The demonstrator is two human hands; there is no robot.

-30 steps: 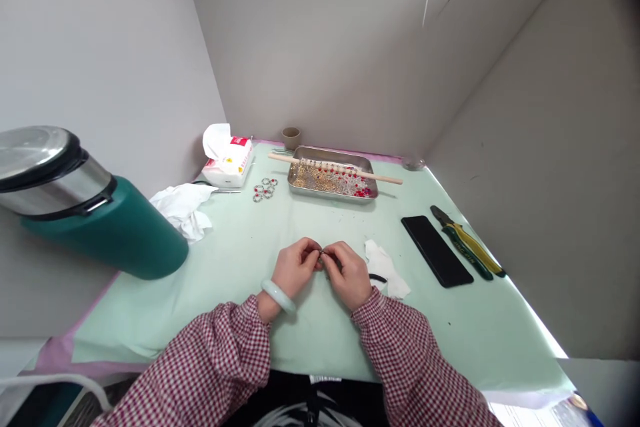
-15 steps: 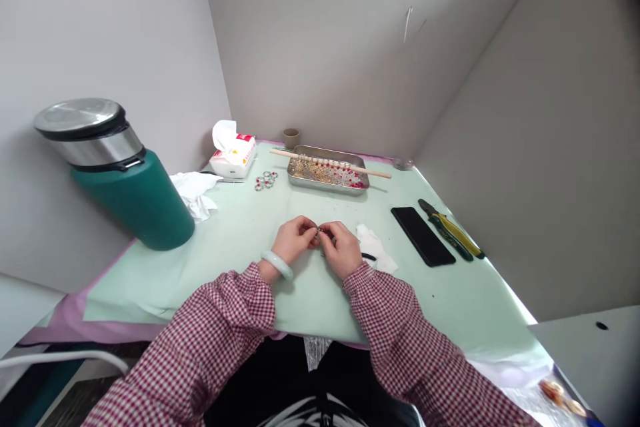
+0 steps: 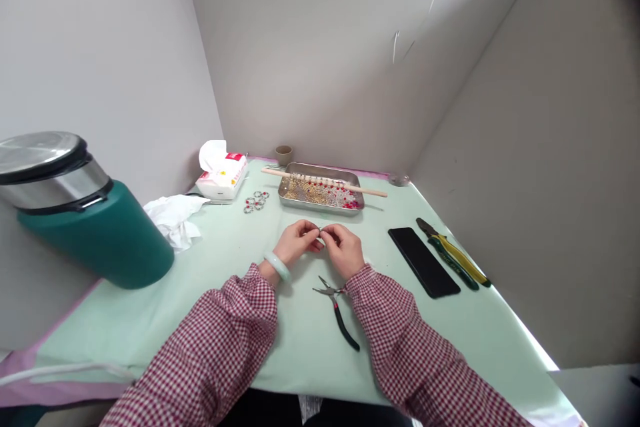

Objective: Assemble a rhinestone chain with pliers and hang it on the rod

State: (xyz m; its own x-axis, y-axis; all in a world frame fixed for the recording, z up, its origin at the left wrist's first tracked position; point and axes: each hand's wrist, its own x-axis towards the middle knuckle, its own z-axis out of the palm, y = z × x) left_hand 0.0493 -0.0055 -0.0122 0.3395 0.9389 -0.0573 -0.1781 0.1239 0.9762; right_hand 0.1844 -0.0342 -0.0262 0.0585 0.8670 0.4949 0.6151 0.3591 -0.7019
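Observation:
My left hand (image 3: 299, 241), with a pale green bangle (image 3: 278, 267) on its wrist, is closed in a pinch above the table. Fingertip to fingertip with it, my right hand (image 3: 345, 248) pinches too. Between them is a tiny dark item, too small to name. Below the hands lie small pliers (image 3: 330, 292) with their jaws apart; my right sleeve covers one handle. Beyond the hands stands a metal tray (image 3: 320, 207) of gold, clear and red beads. A wooden rod (image 3: 373, 193) rests across it, with small pale and red pieces along it. Several beaded rings (image 3: 257, 201) lie left of the tray.
A large green bottle (image 3: 100, 233) stands at the left, by crumpled tissue (image 3: 175, 219) and a tissue pack (image 3: 223, 177). To the right lie a black phone (image 3: 423, 261) and green-yellow pliers (image 3: 453, 255). A small cup (image 3: 283, 155) is at the back. Walls enclose the table.
My view has shifted, and both hands are nearer the tray, still pinched together. The small pliers, mostly hidden before, now show below them. My right arm now covers most of the white tissue there.

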